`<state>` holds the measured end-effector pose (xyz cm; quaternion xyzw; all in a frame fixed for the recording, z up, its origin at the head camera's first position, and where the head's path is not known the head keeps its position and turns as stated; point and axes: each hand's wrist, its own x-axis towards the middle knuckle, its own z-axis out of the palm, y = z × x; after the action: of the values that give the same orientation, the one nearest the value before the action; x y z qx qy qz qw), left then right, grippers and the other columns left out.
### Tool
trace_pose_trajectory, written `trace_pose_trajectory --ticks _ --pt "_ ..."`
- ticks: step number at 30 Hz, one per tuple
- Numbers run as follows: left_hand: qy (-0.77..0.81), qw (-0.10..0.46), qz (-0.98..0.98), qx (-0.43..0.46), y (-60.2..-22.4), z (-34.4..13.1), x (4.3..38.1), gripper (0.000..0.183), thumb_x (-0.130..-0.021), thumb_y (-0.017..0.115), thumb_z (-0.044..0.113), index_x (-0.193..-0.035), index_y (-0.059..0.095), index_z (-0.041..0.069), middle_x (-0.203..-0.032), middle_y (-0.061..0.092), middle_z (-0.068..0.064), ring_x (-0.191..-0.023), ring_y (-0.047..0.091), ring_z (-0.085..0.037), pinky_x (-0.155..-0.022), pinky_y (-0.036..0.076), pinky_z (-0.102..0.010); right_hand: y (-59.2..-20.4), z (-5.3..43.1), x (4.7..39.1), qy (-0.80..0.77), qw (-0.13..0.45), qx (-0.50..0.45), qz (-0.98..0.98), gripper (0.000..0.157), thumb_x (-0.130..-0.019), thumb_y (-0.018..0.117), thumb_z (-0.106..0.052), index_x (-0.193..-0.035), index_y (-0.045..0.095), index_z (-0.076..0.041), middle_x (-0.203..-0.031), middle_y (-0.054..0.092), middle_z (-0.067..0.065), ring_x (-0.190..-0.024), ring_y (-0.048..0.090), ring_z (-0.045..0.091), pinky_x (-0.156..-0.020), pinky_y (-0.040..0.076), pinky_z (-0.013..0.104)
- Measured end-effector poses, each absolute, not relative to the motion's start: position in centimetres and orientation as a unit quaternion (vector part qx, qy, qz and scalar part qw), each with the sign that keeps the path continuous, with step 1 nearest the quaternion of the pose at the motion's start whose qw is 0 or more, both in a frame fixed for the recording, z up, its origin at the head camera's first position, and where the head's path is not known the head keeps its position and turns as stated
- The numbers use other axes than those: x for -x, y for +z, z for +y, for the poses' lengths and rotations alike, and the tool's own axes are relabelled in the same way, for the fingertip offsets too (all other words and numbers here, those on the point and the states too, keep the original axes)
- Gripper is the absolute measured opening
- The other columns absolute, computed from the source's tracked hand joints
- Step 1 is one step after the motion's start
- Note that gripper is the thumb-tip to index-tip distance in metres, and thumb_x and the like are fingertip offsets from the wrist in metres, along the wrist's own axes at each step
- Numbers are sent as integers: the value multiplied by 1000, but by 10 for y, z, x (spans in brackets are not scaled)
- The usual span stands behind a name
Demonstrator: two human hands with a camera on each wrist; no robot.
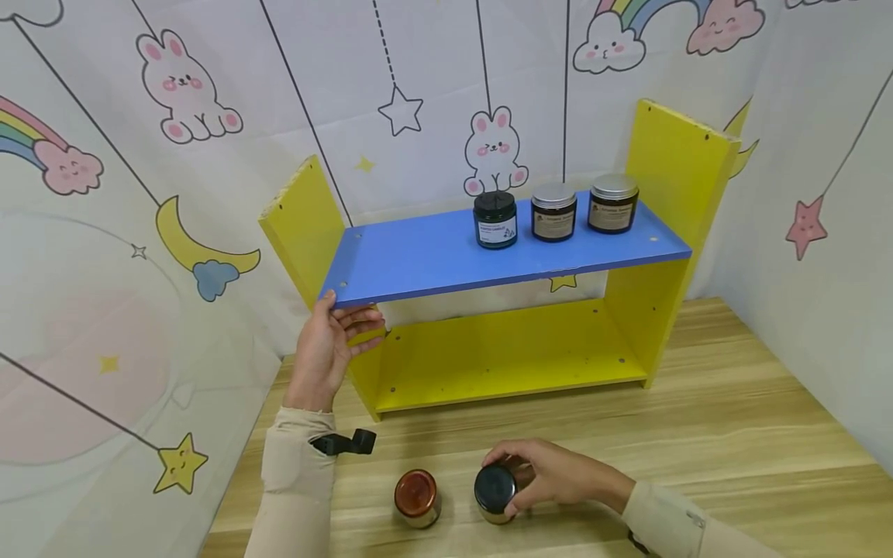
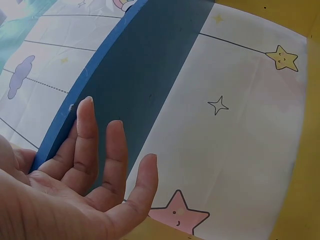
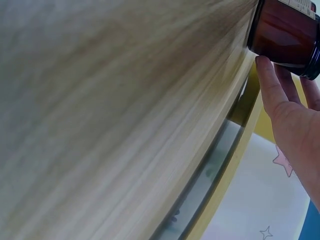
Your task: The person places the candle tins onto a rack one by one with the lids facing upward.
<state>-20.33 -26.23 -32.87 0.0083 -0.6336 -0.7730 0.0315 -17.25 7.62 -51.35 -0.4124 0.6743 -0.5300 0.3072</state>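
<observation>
My left hand (image 1: pixel 331 341) grips the front left corner of a blue shelf board (image 1: pixel 405 256), thumb on top and the other fingers spread below. In the left wrist view, those fingers (image 2: pixel 116 155) reach under the board, past its blue front edge. On the wooden table, my right hand (image 1: pixel 547 473) holds a dark-topped jar (image 1: pixel 495 490), fingers and thumb curved round its side. Its fingertips lie against a brown glass jar (image 3: pixel 285 37) in the right wrist view. A reddish-brown jar (image 1: pixel 417 496) stands just left of the held one.
Three labelled candle jars stand on the board's right half: a green one with a black lid (image 1: pixel 495 221) and two brown ones with silver lids (image 1: pixel 553 213). Yellow side panels (image 1: pixel 680 170) and a yellow bottom board (image 1: pixel 502 349) frame the shelf. Behind hangs a patterned cloth (image 1: pixel 432 54).
</observation>
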Motion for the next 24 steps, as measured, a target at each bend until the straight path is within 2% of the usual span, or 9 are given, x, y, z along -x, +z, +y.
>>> trace_pose_trajectory --ticks 14,24 --pt "-772 32 -635 -12 -329 -261 203 53 -111 23 46 -126 54 5 -90 74 2 -93 69 -19 -96 50 -47 -514 77 171 -545 302 386 680 51 -86 83 -17 -133 61 -16 -130 63 4 -113 67 18 -92 55 27" --pt "-771 35 -636 -9 -328 -261 203 54 -112 22 45 -123 55 5 -90 74 2 -92 69 -19 -95 50 -47 -511 79 172 -553 282 347 703 50 -86 84 -22 -131 63 -21 -129 65 2 -109 68 20 -89 56 29"
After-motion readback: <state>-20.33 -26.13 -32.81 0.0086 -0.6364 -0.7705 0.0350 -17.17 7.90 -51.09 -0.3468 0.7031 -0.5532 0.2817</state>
